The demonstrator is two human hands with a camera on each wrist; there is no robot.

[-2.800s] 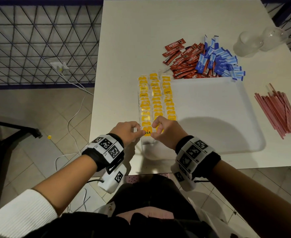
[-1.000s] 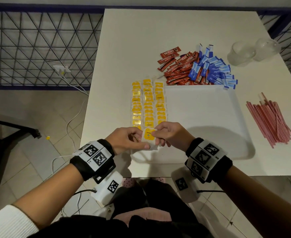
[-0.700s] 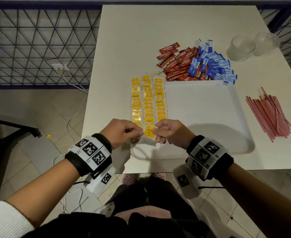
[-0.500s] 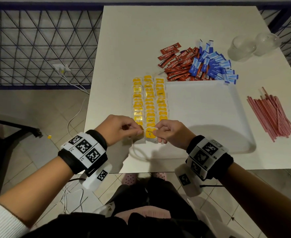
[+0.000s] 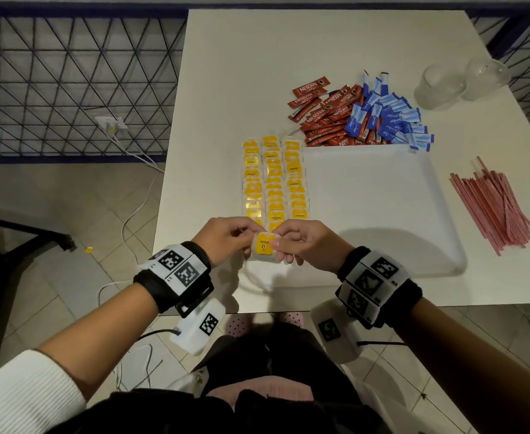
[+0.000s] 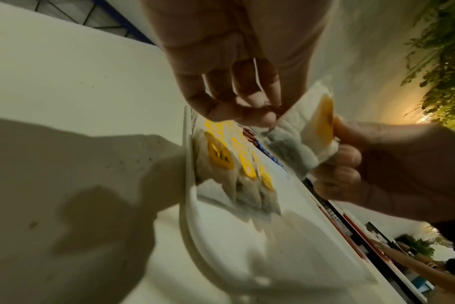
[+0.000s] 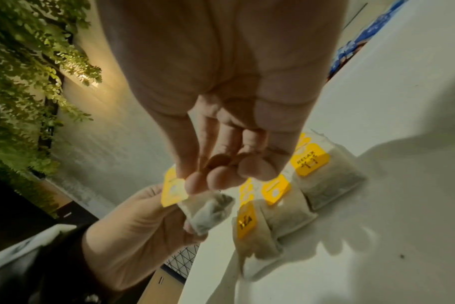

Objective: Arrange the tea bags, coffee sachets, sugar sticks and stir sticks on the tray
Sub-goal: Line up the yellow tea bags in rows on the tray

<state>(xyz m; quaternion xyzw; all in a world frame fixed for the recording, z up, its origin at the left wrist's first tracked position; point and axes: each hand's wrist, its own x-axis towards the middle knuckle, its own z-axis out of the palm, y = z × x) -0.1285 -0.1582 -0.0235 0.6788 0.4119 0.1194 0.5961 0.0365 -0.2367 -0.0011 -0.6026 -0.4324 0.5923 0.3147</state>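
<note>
Head view: one tea bag point(image 5: 264, 245) is pinched at its edges by left hand point(image 5: 223, 238) and right hand point(image 5: 307, 245), above the tray point(image 5: 382, 208) near edge, just before three tea bag rows point(image 5: 273, 180). Coffee sachets point(image 5: 323, 115), sugar sticks point(image 5: 389, 120) and stir sticks point(image 5: 492, 208) lie off-tray.

The head camera looks steeply down from above onto the white square counter point(image 5: 320, 57), taking in both forearms. Each wrist camera sits close behind its own hand and faces along the fingers, low over the white rectangular plastic tray point(image 6: 221, 236). All three views share the held white paper tea bag with yellow tag point(image 5: 263, 245) and the tray's near-left corner.
</note>
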